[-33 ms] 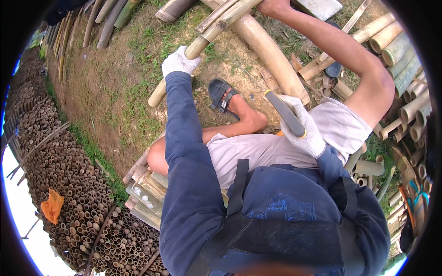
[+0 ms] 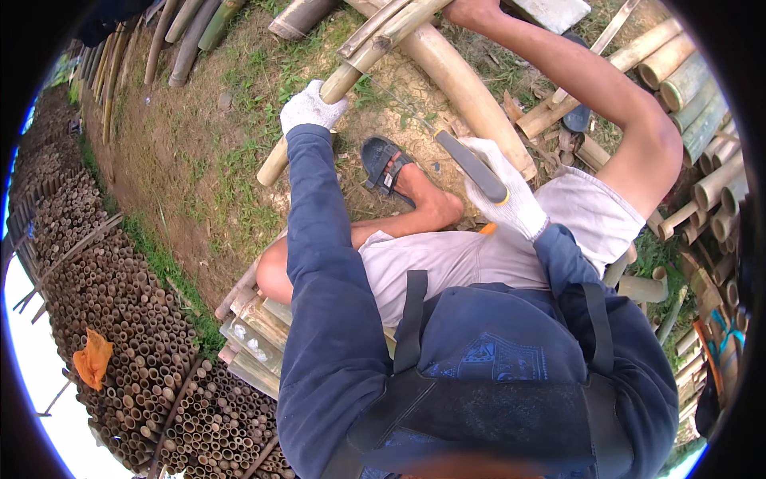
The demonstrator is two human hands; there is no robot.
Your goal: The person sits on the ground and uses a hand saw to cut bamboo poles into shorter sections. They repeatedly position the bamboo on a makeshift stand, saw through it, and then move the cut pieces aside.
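Observation:
My left hand (image 2: 309, 108), in a white knit glove, is closed round a bamboo pole (image 2: 341, 83) near its lower left end. The pole slants up to the right across a thicker bamboo log (image 2: 471, 96). A split strip of bamboo (image 2: 373, 29) lies along its upper side. My right hand (image 2: 511, 195), gloved too, grips the grey and yellow handle of a hand saw (image 2: 472, 169). Its thin blade points up left, its tip close to the pole; whether it touches, I cannot tell.
My sandalled foot (image 2: 389, 168) rests on the ground below the pole; my other leg (image 2: 574, 68) reaches to the pole's far part. Cut bamboo lengths (image 2: 686, 88) lie at the right. A big stack of bamboo pieces (image 2: 120, 295) with an orange cloth (image 2: 92, 358) fills the left.
My right hand has moved forward and to the left with the saw, its blade closer to the pole. My left hand and the pole have stayed in place.

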